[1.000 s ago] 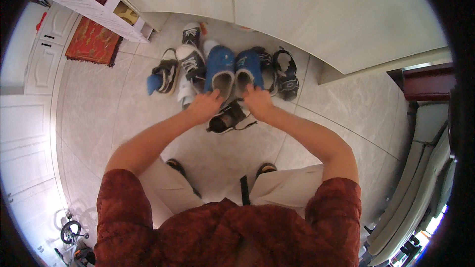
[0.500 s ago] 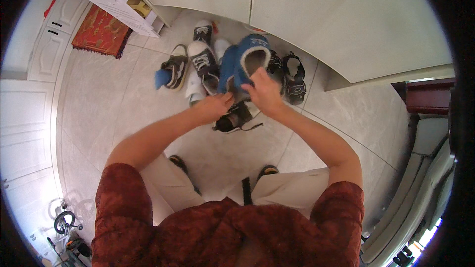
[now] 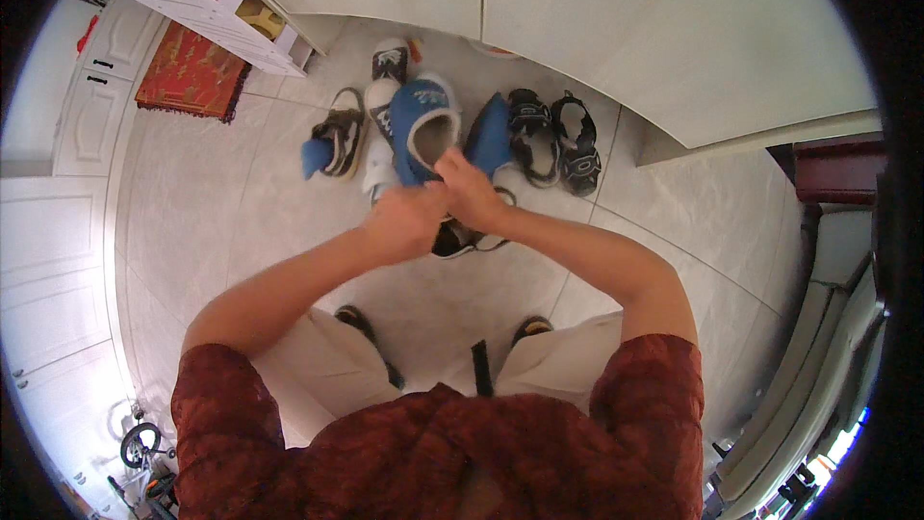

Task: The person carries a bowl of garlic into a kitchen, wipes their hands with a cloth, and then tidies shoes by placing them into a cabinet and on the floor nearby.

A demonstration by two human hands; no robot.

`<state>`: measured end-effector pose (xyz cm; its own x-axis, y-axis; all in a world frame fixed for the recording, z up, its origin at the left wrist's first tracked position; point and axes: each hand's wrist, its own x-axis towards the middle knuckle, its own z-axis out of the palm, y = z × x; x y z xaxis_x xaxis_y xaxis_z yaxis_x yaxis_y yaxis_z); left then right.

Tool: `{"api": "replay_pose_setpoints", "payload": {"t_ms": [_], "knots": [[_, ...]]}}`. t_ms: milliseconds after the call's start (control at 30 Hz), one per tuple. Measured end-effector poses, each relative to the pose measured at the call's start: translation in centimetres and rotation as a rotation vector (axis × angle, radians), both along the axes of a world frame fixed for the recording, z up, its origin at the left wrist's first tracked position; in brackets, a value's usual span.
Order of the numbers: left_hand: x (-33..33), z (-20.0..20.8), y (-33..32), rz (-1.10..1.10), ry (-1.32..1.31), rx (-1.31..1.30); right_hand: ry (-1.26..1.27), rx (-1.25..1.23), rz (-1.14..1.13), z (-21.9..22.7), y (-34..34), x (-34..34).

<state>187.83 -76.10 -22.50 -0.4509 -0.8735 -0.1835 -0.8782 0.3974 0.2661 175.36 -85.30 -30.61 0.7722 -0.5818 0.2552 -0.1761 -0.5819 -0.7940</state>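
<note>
A blue slipper [image 3: 409, 111] with a pale fluffy lining hangs over the shoe pile, its opening turned up toward me. My right hand [image 3: 470, 197] is closed on the heel end of this slipper. Right beside it my left hand [image 3: 404, 221] is curled closed, its fingers meeting the right hand; what they grip is hidden. A second blue slipper [image 3: 489, 135] shows just to the right, tilted, its lower end near my right hand. Beneath my hands a black shoe [image 3: 452, 239] with a loose lace is partly covered.
Left of the slippers lie a dark sneaker [image 3: 339, 135] with blue cloth at it, white shoes and a black-and-white sneaker [image 3: 390, 60]. Black sandals [image 3: 577, 144] lie to the right. A pale cabinet [image 3: 597, 29] stands beyond, a red rug [image 3: 192, 72] at far left.
The blue slipper in my right hand has moved left, in front of the black-and-white sneakers. The other blue slipper now shows on its right. Both hands have come together.
</note>
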Motion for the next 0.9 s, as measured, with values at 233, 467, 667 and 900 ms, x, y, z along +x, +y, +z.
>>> {"api": "replay_pose_setpoints", "payload": {"t_ms": [233, 467, 667, 900], "knots": [[1.4, -3.1, -3.0, 0.267, 0.269, -0.160, 0.097, 0.024, -0.053, -1.3, 2.0, -2.0], [0.9, -4.9, -3.2, 0.340, -0.081, 0.127, 0.465, 0.319, -0.416, -3.6, -2.4, -5.5], [-0.6, -6.2, -3.7, 0.462, -0.116, 0.123, 0.293, 1.051, -0.268, -3.8, -4.0, -4.8], [0.3, -7.8, -3.1, 0.287, -0.370, -0.044, 0.226, 0.784, -0.210, -2.4, -5.2, -3.6]]}}
